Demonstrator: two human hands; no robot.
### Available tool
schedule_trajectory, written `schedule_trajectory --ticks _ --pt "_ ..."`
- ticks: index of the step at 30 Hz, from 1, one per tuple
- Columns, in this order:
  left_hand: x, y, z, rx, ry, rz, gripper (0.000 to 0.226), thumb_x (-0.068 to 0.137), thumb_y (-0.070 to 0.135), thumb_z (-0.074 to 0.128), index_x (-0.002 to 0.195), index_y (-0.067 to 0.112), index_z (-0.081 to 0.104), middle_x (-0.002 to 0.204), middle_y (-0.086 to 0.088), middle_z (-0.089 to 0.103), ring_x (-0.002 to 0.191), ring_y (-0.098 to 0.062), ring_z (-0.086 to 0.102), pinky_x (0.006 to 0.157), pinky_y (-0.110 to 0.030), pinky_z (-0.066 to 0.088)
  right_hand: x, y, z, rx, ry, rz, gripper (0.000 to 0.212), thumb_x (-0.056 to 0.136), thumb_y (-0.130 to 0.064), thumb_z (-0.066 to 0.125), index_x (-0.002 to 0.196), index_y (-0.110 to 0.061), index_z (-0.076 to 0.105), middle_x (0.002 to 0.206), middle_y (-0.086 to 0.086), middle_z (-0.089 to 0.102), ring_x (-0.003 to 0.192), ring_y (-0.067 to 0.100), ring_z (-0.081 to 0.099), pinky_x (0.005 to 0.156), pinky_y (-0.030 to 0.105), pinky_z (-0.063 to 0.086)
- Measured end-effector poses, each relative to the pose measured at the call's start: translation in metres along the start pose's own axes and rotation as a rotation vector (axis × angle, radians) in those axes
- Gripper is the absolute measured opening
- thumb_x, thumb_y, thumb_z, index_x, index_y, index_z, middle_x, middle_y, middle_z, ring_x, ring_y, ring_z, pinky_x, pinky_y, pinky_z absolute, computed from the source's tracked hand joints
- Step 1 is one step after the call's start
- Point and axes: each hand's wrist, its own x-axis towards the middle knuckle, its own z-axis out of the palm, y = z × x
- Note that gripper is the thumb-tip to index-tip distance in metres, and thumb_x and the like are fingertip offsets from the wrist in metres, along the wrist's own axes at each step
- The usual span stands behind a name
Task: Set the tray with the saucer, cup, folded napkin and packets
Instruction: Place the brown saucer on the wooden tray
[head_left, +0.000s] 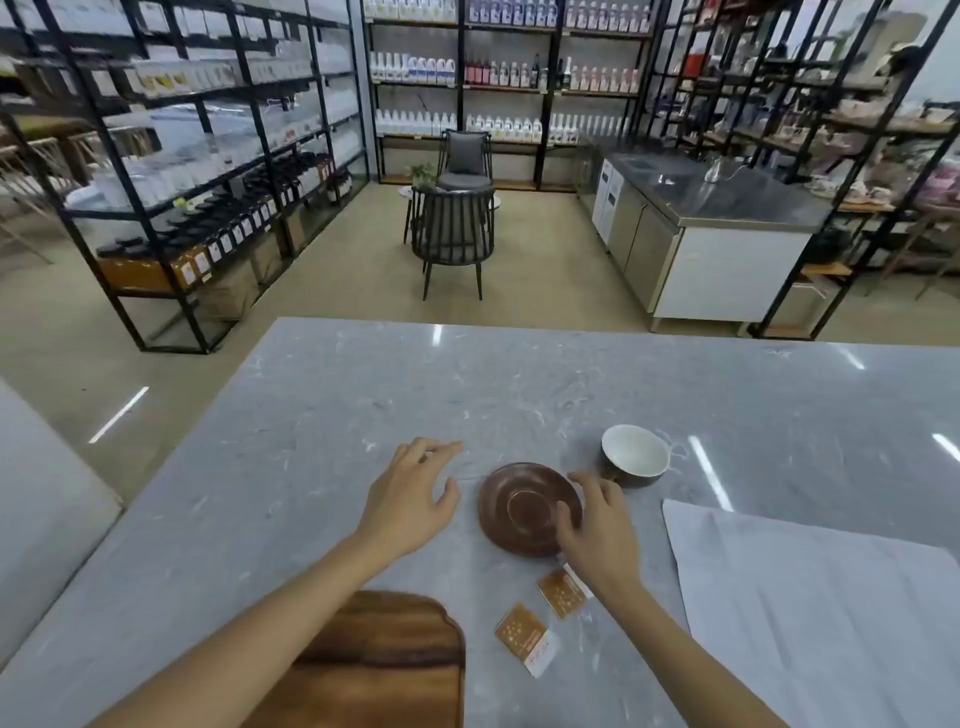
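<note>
Where the brown saucer (524, 506) lies flat on the grey marble counter (311, 426), right hand (597, 535) rests fingers on its right rim, loosely curled. Left hand (410, 499) hovers beside it, fingers spread. Cup (635, 454) just behind; two orange packets (540, 618) nearer; wooden tray (384, 670) bare; white napkin (810, 613) unfolded, right.

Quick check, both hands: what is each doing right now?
Left hand: open, fingers spread, holding nothing.
Right hand: open, fingers curled onto the saucer rim, not yet lifted.
</note>
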Motion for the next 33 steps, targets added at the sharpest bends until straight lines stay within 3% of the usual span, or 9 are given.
schedule_trajectory --ticks 6,11,16,26,33 --pt "0.000 0.001 0.048 -0.045 -0.207 -0.088 0.054 0.096 0.039 0.051 0.149 0.034 0.043 0.137 0.008 0.053 0.128 -0.016 0.046 0.100 -0.036 0.049 -0.002 0.026 0.015 0.013 -0.126 0.108 0.045 0.093 -0.027 0.063 0.137 -0.021 0.055 0.134 0.006 0.054 0.113 0.024 0.062 0.091 0.036 0.054" --pt "0.011 -0.003 0.071 -0.002 -0.275 -0.060 0.058 0.096 0.046 0.050 0.152 0.034 0.038 0.140 0.008 0.053 0.130 -0.017 0.044 0.103 -0.035 0.047 0.004 0.038 0.023 0.061 -0.186 0.090 0.050 0.095 -0.020 0.063 0.144 -0.016 0.052 0.140 0.007 0.052 0.116 0.022 0.062 0.093 0.022 0.044" --pt "0.019 -0.008 0.090 0.070 -0.340 -0.018 0.069 0.095 0.050 0.048 0.157 0.024 0.030 0.145 0.003 0.048 0.136 -0.019 0.037 0.108 -0.037 0.042 0.009 0.043 0.028 0.044 -0.177 0.053 0.052 0.095 -0.018 0.061 0.146 -0.012 0.051 0.140 0.009 0.055 0.115 0.023 0.063 0.096 0.028 0.049" --pt "0.013 -0.015 0.105 0.067 -0.343 0.006 0.073 0.101 0.046 0.045 0.160 0.011 0.019 0.142 -0.001 0.046 0.130 -0.019 0.035 0.112 -0.032 0.036 0.007 0.043 0.035 0.020 -0.161 0.082 0.051 0.098 -0.018 0.057 0.147 -0.008 0.050 0.147 0.009 0.052 0.123 0.024 0.060 0.105 0.034 0.050" --pt "0.004 -0.017 0.094 0.008 -0.274 0.012 0.074 0.099 0.043 0.051 0.159 0.011 0.022 0.137 -0.001 0.048 0.127 -0.019 0.036 0.109 -0.029 0.036 0.001 0.036 0.036 0.027 -0.161 0.083 0.054 0.099 -0.017 0.057 0.151 -0.010 0.045 0.150 0.007 0.048 0.112 0.021 0.064 0.098 0.029 0.051"
